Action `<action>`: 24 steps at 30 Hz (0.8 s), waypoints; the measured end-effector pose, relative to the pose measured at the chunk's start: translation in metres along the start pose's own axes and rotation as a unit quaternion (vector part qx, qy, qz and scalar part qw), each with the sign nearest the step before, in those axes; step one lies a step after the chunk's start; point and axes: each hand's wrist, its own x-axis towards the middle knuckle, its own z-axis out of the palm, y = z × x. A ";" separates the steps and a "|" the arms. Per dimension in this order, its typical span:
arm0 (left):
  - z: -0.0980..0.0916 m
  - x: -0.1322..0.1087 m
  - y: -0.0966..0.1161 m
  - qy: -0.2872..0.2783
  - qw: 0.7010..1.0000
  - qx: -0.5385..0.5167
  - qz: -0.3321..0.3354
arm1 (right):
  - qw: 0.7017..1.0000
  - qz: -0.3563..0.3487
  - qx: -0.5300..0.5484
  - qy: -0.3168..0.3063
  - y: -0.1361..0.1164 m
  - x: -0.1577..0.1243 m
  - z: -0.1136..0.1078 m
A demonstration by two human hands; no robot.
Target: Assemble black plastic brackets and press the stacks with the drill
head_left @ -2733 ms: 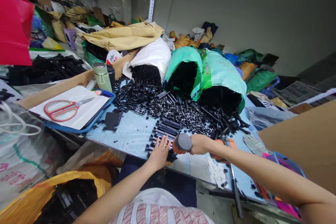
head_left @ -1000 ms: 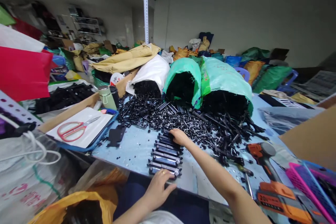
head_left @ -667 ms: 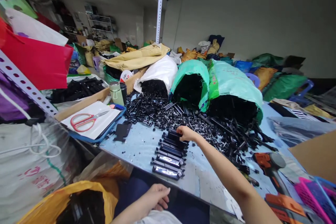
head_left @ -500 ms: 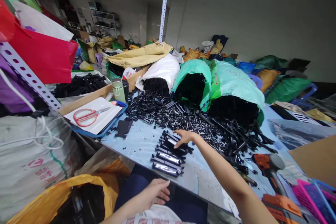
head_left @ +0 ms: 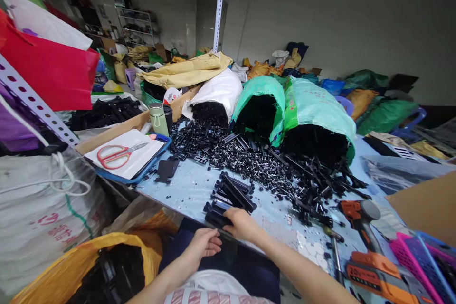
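Observation:
A bunched stack of long black plastic parts (head_left: pixel 231 195) lies near the front edge of the light blue table (head_left: pixel 185 187). My right hand (head_left: pixel 242 223) rests on the near end of that stack, fingers curled over the parts. My left hand (head_left: pixel 203 242) is just below the table edge, fingers bent, close to the same end of the stack; whether it touches a part I cannot see. A wide heap of small black parts (head_left: pixel 270 166) spreads behind the stack.
Green sacks (head_left: pixel 313 109) and a white sack (head_left: pixel 217 90) spill black parts at the back. An orange cordless drill (head_left: pixel 359 218) lies at right beside a pink basket (head_left: pixel 423 261). Red scissors (head_left: pixel 116 154) lie on a blue tray at left, next to a green flask (head_left: pixel 157 118). A yellow bag (head_left: pixel 71 266) sits below.
The drill has been put down at right. My right hand swept the row of black parts together and came back to the near end; my left hand dropped below the table edge, then rose toward the stack.

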 end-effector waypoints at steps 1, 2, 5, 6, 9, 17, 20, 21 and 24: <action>0.002 -0.005 0.005 -0.013 1.000 0.004 0.012 | 0.997 0.011 0.080 -0.014 0.002 0.003 -0.008; 0.005 -0.010 0.012 -0.029 0.999 0.002 0.035 | 0.986 0.019 0.163 -0.032 0.003 0.005 -0.017; 0.017 -0.026 0.037 -0.058 0.986 -0.055 0.150 | 0.932 0.017 0.356 -0.072 -0.004 0.009 -0.050; 0.021 -0.031 0.046 -0.054 0.978 -0.084 0.185 | 0.913 0.013 0.400 -0.075 -0.008 0.010 -0.061; 0.030 -0.041 0.070 -0.011 0.956 -0.176 0.235 | 0.857 0.017 0.513 -0.049 -0.017 0.015 -0.087; 0.030 -0.055 0.099 0.037 0.922 -0.318 0.218 | 0.798 0.127 0.568 0.157 0.033 0.045 -0.102; 0.030 -0.057 0.102 0.046 0.916 -0.347 0.194 | 0.800 0.152 0.565 0.130 0.047 0.052 -0.092; 0.031 -0.058 0.103 0.048 0.915 -0.351 0.193 | 0.803 0.158 0.562 0.121 0.049 0.053 -0.088; 0.032 -0.059 0.104 0.054 0.914 -0.345 0.205 | 0.817 0.166 0.542 0.109 0.051 0.057 -0.082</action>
